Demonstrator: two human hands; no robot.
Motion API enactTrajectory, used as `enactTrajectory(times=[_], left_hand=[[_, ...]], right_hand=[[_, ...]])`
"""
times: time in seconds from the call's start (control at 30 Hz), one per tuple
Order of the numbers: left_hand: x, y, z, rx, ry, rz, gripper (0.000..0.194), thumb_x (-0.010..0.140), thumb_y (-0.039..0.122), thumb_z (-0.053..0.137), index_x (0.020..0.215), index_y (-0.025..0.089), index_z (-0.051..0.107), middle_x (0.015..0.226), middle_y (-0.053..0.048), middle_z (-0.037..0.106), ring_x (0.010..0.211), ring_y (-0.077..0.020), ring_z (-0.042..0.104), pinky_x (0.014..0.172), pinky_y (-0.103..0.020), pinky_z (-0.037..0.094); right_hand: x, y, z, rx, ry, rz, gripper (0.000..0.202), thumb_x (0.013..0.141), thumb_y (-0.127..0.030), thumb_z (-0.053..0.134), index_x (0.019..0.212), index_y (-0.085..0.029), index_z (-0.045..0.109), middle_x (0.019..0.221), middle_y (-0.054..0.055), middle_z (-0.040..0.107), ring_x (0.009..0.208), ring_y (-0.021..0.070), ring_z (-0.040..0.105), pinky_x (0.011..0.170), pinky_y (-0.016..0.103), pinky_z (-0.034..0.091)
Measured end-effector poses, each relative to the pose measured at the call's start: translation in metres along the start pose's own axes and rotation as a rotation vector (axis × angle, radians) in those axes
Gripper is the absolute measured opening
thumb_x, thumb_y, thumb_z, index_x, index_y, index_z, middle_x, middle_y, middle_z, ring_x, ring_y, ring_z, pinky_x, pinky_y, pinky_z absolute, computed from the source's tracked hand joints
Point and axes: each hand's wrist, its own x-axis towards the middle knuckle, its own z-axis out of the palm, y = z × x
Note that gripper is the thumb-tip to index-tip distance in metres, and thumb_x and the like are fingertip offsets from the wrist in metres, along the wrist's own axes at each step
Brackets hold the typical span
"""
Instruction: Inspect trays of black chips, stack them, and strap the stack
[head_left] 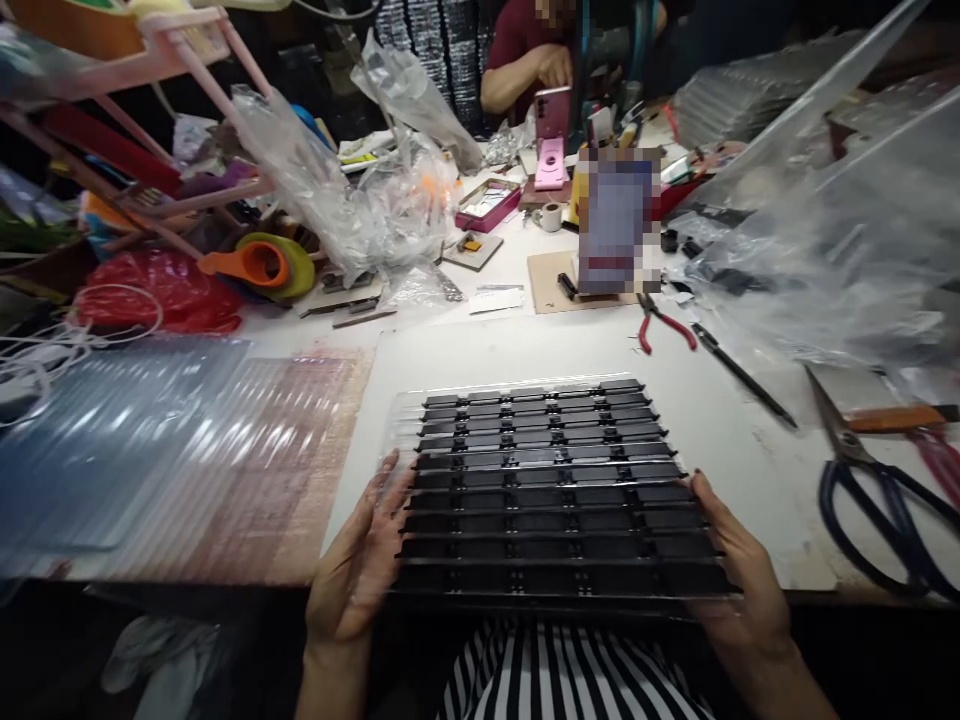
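A clear plastic tray filled with rows of black parts is held at the front edge of the white table, just above my lap. My left hand grips its left side, with fingers seen through the clear plastic. On the right side, my right hand holds the tray's edge, its fingers partly beneath it. To the left lie clear ribbed plastic trays, spread in an overlapping pile.
Scissors, a black pen and red-handled pliers lie at right. Plastic bags, a pink rack and a red bag crowd the left. A person's hand is behind a pink phone.
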Motion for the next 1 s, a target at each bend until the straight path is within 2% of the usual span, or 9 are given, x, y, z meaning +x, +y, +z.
enactTrajectory(times=[0.1,0.2,0.33,0.47,0.6,0.7,0.8,0.9,1.0], left_hand=[[-0.001,0.001,0.004,0.019,0.088,-0.008,0.043,0.096,0.026,0.033,0.139,0.025,0.038,0.136,-0.005,0.051,0.123,-0.0198,0.049,0.106,-0.036,0.036],[-0.002,0.002,0.007,0.045,0.128,0.007,0.039,0.095,0.023,0.036,0.133,0.019,0.045,0.133,-0.009,0.053,0.119,-0.0214,0.052,0.1,-0.036,0.043],[-0.003,0.001,0.008,0.107,0.097,0.042,0.035,0.093,0.02,0.043,0.126,0.015,0.049,0.126,-0.013,0.058,0.111,-0.022,0.058,0.091,-0.034,0.049],[-0.003,0.001,0.006,0.17,0.07,0.041,0.033,0.091,0.022,0.048,0.124,0.014,0.049,0.114,-0.015,0.063,0.103,-0.0225,0.061,0.083,-0.033,0.051],[-0.003,0.001,0.003,0.174,0.058,0.043,0.032,0.092,0.022,0.048,0.122,0.015,0.05,0.107,-0.012,0.066,0.095,-0.019,0.064,0.079,-0.03,0.052],[-0.003,0.001,0.003,0.166,0.052,0.048,0.031,0.091,0.022,0.048,0.122,0.016,0.051,0.107,-0.011,0.066,0.093,-0.0175,0.064,0.078,-0.028,0.052],[-0.003,0.001,0.004,0.166,0.059,0.052,0.031,0.091,0.022,0.048,0.122,0.016,0.051,0.107,-0.01,0.066,0.094,-0.0178,0.064,0.078,-0.028,0.052],[-0.003,0.002,0.006,0.17,0.078,0.052,0.031,0.093,0.022,0.045,0.123,0.016,0.05,0.106,-0.01,0.066,0.093,-0.018,0.064,0.079,-0.029,0.053],[-0.003,0.003,0.008,0.159,0.104,0.04,0.031,0.094,0.022,0.043,0.123,0.017,0.05,0.106,-0.01,0.066,0.094,-0.018,0.064,0.08,-0.03,0.052]], right_hand=[[-0.001,-0.002,0.001,0.003,0.059,0.044,0.013,0.078,-0.03,0.065,0.085,-0.023,0.073,0.072,0.001,0.073,0.075,0.0201,0.07,0.091,0.037,0.051],[-0.004,-0.004,0.01,0.051,0.253,0.058,0.033,0.089,-0.039,0.045,0.08,-0.024,0.073,0.068,0.002,0.071,0.064,0.0201,0.069,0.09,0.041,0.052],[-0.006,-0.005,0.024,0.058,0.488,0.08,0.045,0.093,-0.038,0.033,0.07,-0.027,0.07,0.054,-0.002,0.066,0.043,0.0159,0.061,0.088,0.04,0.053],[-0.006,-0.006,0.03,0.029,0.581,0.091,0.044,0.093,-0.04,0.034,0.066,-0.029,0.067,0.055,-0.005,0.066,0.042,0.0133,0.06,0.09,0.037,0.053],[-0.007,-0.005,0.029,0.029,0.568,0.04,0.035,0.09,-0.046,0.041,0.071,-0.032,0.067,0.053,-0.007,0.065,0.045,0.0128,0.061,0.096,0.034,0.05],[-0.009,-0.002,0.027,-0.02,0.51,-0.014,0.024,0.084,-0.049,0.052,0.087,-0.034,0.07,0.074,-0.002,0.072,0.063,0.016,0.067,0.1,0.033,0.047],[-0.009,0.0,0.024,-0.041,0.465,-0.056,0.021,0.087,-0.042,0.05,0.086,-0.036,0.07,0.093,-0.004,0.072,0.078,0.0173,0.068,0.103,0.035,0.045],[-0.008,0.001,0.02,-0.007,0.419,-0.036,0.022,0.088,-0.035,0.049,0.085,-0.034,0.071,0.092,-0.005,0.072,0.083,0.0182,0.068,0.102,0.037,0.045],[-0.005,0.0,0.016,0.027,0.327,0.014,0.022,0.087,-0.033,0.052,0.098,-0.028,0.071,0.092,0.0,0.073,0.089,0.022,0.068,0.1,0.04,0.046]])
